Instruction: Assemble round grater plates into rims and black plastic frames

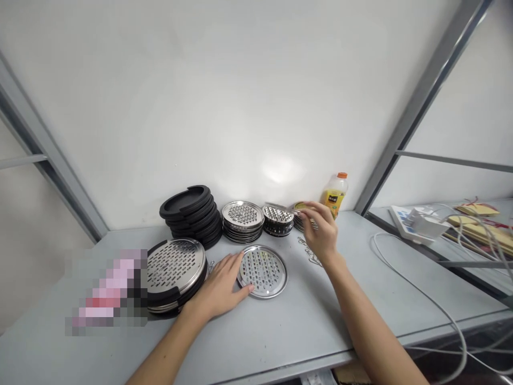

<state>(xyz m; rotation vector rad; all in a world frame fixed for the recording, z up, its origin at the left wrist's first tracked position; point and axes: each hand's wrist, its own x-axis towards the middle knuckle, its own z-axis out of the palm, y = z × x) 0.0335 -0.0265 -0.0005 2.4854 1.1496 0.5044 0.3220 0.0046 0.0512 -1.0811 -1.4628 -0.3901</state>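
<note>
Touching the left rim of a round grater disc (264, 272), the left hand (222, 287) lies with thumb and fingers spread. Behind and right of that disc, the right hand (323, 234) reaches toward stacked small graters (277, 215), fingertips narrowed; whether they hold one I cannot tell. Picking a part seems underway, calling next for cleanly separating a single piece.

One head-worn view looks forward and down over the nearby tabletop (256, 337) toward a white wall (240, 107).
</note>
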